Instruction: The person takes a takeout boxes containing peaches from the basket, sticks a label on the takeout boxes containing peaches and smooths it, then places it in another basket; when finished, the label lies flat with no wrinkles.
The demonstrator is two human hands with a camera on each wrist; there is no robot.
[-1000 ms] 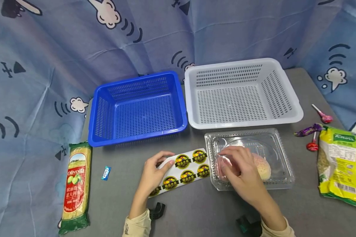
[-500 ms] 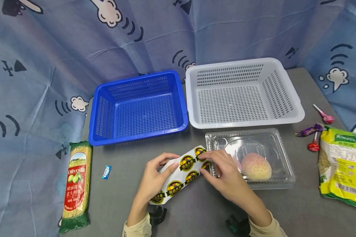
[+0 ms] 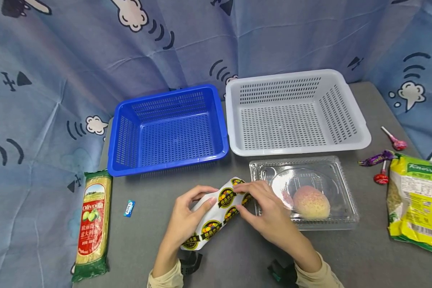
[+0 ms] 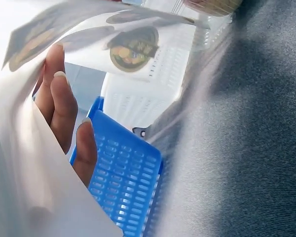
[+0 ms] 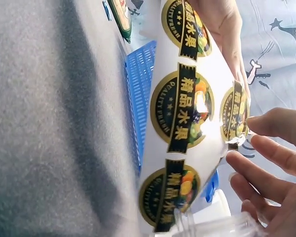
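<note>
My left hand (image 3: 191,216) grips a white sheet of round fruit stickers (image 3: 211,228), thumb on top and fingers behind it. Black and gold labels run in rows along the sheet, which bows upward. At its right end my right hand (image 3: 268,208) has thumb and index finger on the sheet. In the right wrist view, the right fingertips are right at the edge of one sticker (image 5: 234,116) on the bent part. Just beyond the right hand is a closed clear plastic box (image 3: 338,192) with a pink-and-yellow peach (image 3: 311,202) inside; another pinkish fruit is partly hidden.
Behind stand a blue basket (image 3: 173,166) and a white basket (image 3: 302,151). A spaghetti pack (image 3: 91,224) and small blue candy (image 3: 129,208) lie left. On the right are lollipops (image 3: 381,178), a purple-wrapped candy (image 3: 376,158) and a yellow Knorr bag (image 3: 417,200).
My right hand has moved left from over the clear box to the sheet's right end. The sheet has gone from nearly flat to bent and tilted; the left hand keeps its grip.
</note>
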